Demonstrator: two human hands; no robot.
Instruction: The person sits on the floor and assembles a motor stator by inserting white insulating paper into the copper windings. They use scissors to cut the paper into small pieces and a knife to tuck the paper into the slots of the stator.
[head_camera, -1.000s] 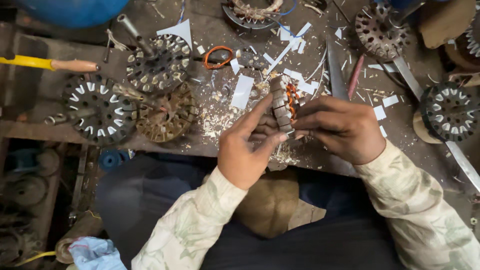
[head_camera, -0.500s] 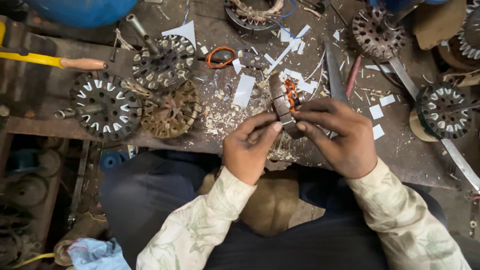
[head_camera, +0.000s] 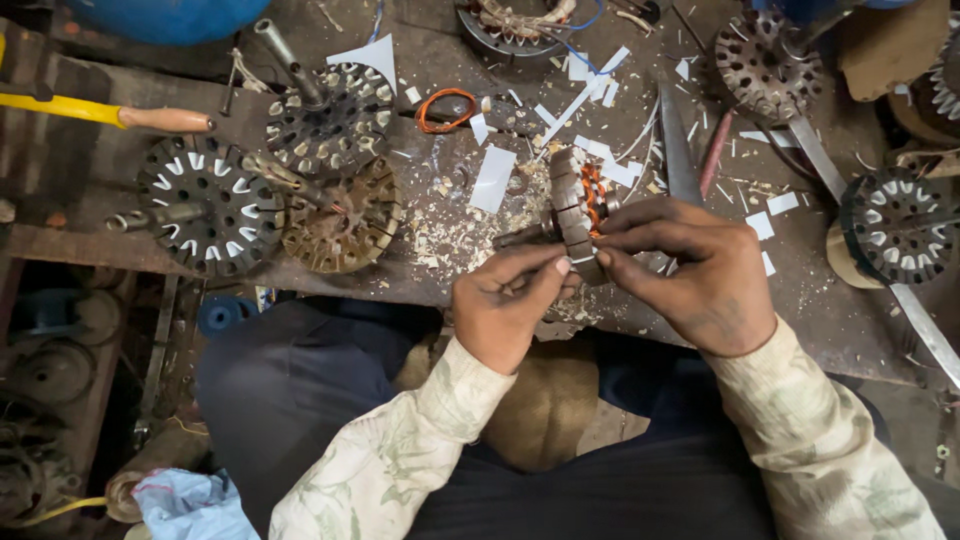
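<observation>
A: Slip risk first. In the head view the stator (head_camera: 575, 212) sits mid-frame, held on edge above the bench (head_camera: 850, 320), pinched only by fingertips. My guess is that a loosened pinch would let it roll off toward the lap, or drop among the paper scraps (head_camera: 493, 180).

B: And the copper winding (head_camera: 594, 200)?

A: It shows orange at the stator's right face. Fingers pressing there could, I'd judge, nick or bend the wire. The long blade (head_camera: 678, 150) lies just behind the right hand, so a backward jerk might meet it.

B: Hand poses?

A: Left hand (head_camera: 505, 305) comes up from lower centre, closed, thumb and forefinger clamping the stator's lower rim. Right hand (head_camera: 700, 275) curls in from the right, knuckles up, fingertips gripping the same rim and nearly touching the left thumb.

B: Other stators (head_camera: 210, 205)?

A: Left of frame, well apart.
</observation>
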